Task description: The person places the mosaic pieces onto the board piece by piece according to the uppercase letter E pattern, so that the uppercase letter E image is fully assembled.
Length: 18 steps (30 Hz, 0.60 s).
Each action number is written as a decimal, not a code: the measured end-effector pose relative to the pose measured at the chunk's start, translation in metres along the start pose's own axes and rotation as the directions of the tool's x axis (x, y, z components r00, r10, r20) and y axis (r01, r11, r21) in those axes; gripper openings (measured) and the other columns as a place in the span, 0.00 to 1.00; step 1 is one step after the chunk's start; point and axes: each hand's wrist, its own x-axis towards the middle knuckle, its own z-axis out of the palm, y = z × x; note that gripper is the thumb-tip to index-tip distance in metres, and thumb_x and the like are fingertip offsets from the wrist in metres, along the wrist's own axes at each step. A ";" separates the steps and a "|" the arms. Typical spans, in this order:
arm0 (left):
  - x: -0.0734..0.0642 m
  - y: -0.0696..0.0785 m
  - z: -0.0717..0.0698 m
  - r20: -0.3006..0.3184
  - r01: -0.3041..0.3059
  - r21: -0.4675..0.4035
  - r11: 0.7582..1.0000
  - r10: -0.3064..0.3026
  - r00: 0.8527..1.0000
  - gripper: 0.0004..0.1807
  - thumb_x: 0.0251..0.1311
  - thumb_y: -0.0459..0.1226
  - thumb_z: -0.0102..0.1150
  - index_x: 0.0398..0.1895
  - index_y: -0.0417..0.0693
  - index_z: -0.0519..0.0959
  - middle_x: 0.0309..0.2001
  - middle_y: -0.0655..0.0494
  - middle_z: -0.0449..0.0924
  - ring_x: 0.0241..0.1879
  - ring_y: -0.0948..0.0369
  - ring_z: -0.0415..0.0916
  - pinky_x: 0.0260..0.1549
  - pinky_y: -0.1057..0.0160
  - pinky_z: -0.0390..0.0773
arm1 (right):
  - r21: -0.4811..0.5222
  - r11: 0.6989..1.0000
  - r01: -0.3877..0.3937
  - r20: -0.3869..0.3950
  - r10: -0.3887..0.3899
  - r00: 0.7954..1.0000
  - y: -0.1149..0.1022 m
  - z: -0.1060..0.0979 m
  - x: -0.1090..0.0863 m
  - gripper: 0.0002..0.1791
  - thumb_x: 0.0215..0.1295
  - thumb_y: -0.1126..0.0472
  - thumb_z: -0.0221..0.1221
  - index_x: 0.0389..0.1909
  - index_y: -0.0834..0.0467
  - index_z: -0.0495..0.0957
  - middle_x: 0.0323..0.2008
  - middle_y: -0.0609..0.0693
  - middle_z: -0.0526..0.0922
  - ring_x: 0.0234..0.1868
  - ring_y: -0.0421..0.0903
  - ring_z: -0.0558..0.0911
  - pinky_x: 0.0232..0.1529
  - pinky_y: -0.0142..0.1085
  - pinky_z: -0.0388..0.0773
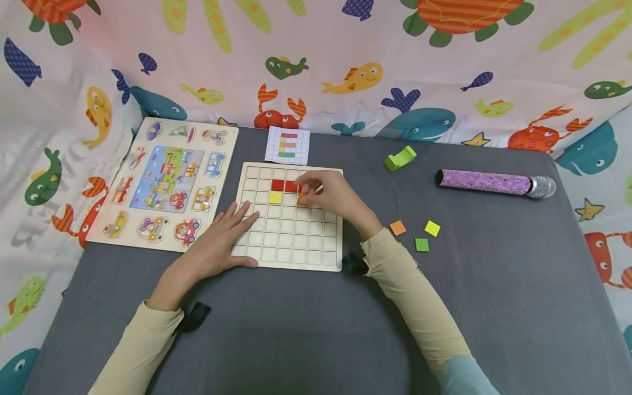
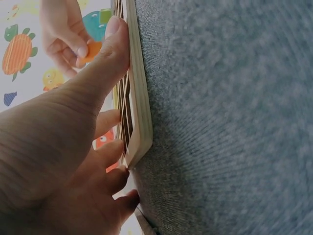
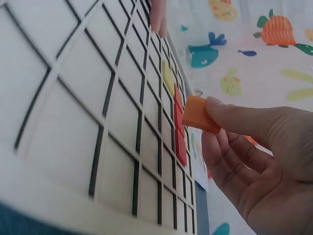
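Note:
A wooden grid board (image 1: 291,241) lies flat on the grey table. Two red tiles (image 1: 278,185) sit side by side in its upper cells, with a yellow tile (image 1: 275,197) in the cell below the left one. Between thumb and fingers, my right hand (image 1: 333,192) pinches an orange tile (image 3: 198,113), which is raised off the grid in the right wrist view. My left hand (image 1: 217,241) rests spread at the board's left side, its thumb along the near edge and fingertips on the left border.
Loose orange (image 1: 397,227), yellow (image 1: 432,228) and green (image 1: 422,244) tiles lie right of the board. Behind it is a card (image 1: 288,145) with a coloured pattern. A picture puzzle (image 1: 129,219) stands left; a green block (image 1: 401,159) and purple microphone (image 1: 486,182) lie right.

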 end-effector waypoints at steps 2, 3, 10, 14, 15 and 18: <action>0.001 0.000 0.000 0.004 -0.008 -0.002 1.000 0.008 1.000 0.58 0.47 0.58 0.72 0.77 0.47 0.53 0.79 0.47 0.40 0.77 0.47 0.30 0.72 0.40 0.39 | 0.008 1.000 -0.005 0.002 0.005 1.000 -0.001 0.004 0.002 0.17 0.57 0.69 0.69 0.48 0.65 0.82 0.32 0.52 0.81 0.36 0.46 0.80 0.39 0.35 0.77; 0.001 0.000 0.000 0.005 -0.012 -0.002 1.000 0.012 1.000 0.58 0.47 0.58 0.72 0.77 0.47 0.53 0.79 0.47 0.40 0.77 0.46 0.30 0.72 0.40 0.39 | 0.007 1.000 -0.009 0.001 0.009 1.000 -0.002 0.006 0.003 0.17 0.56 0.69 0.69 0.48 0.65 0.82 0.32 0.52 0.81 0.35 0.46 0.80 0.39 0.34 0.77; 0.001 0.000 -0.003 -0.006 0.000 0.013 1.000 0.000 1.000 0.58 0.46 0.58 0.72 0.77 0.47 0.54 0.78 0.46 0.41 0.77 0.45 0.31 0.72 0.40 0.40 | 0.016 1.000 -0.014 0.013 0.014 1.000 -0.013 0.027 0.018 0.16 0.56 0.68 0.70 0.47 0.62 0.83 0.32 0.50 0.81 0.34 0.44 0.77 0.38 0.30 0.74; 0.001 0.000 -0.002 -0.004 0.000 0.009 1.000 0.000 1.000 0.58 0.46 0.58 0.72 0.77 0.47 0.54 0.78 0.47 0.41 0.77 0.46 0.31 0.72 0.41 0.40 | 0.018 1.000 0.000 0.045 -0.001 0.999 -0.017 0.039 0.025 0.16 0.57 0.68 0.69 0.48 0.62 0.83 0.32 0.50 0.81 0.35 0.43 0.78 0.37 0.30 0.75; 0.001 0.000 -0.001 -0.005 -0.001 0.009 1.000 0.001 1.000 0.58 0.46 0.58 0.72 0.77 0.47 0.54 0.78 0.47 0.41 0.77 0.46 0.31 0.72 0.40 0.40 | 0.019 1.000 0.002 0.054 -0.003 0.999 -0.018 0.041 0.026 0.16 0.58 0.68 0.68 0.49 0.62 0.83 0.32 0.50 0.81 0.35 0.43 0.78 0.37 0.30 0.75; 0.000 0.000 0.000 -0.005 0.000 0.006 1.000 0.000 1.000 0.58 0.46 0.58 0.72 0.77 0.47 0.54 0.78 0.47 0.41 0.77 0.46 0.31 0.72 0.40 0.40 | 0.008 1.000 -0.002 0.070 0.001 0.998 -0.016 0.048 0.027 0.16 0.59 0.69 0.67 0.49 0.62 0.82 0.32 0.50 0.81 0.35 0.43 0.79 0.37 0.29 0.75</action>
